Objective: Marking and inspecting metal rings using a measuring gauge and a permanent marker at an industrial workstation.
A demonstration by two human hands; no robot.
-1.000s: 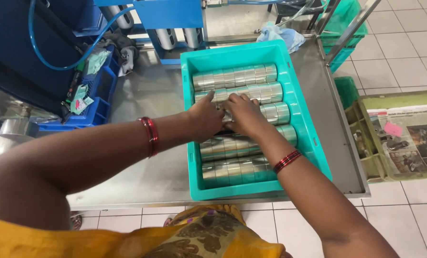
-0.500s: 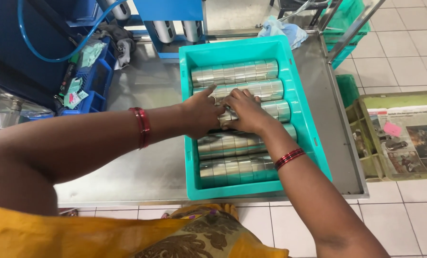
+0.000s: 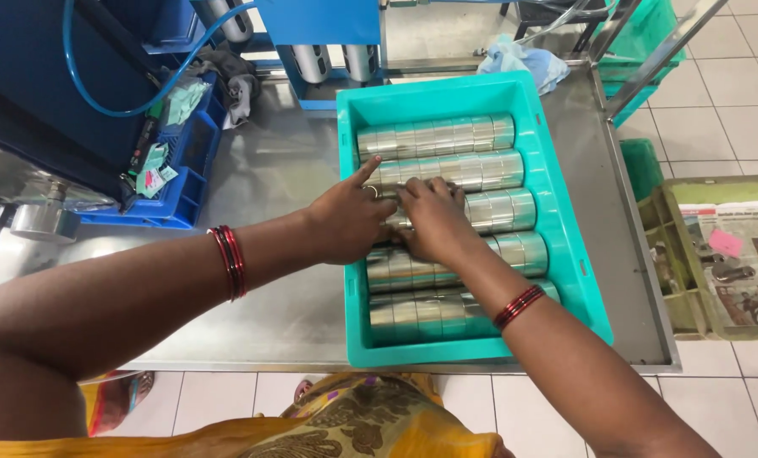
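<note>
1. Head view. A teal plastic crate sits on a steel workbench and holds five rows of shiny metal rings lying side by side.
2. Head view. The left hand and right hand press on the third row, the left forefinger stretched toward the second row; neither hand closes around a ring, and whether any fingertip pinches one cannot be told.
3. Head view, judgement. The rings look rigid, smooth and probably slippery, light singly yet heavy as a full row; a row is best squeezed from both ends.
4. Head view. A blue bin stands well left of the crate.
</note>
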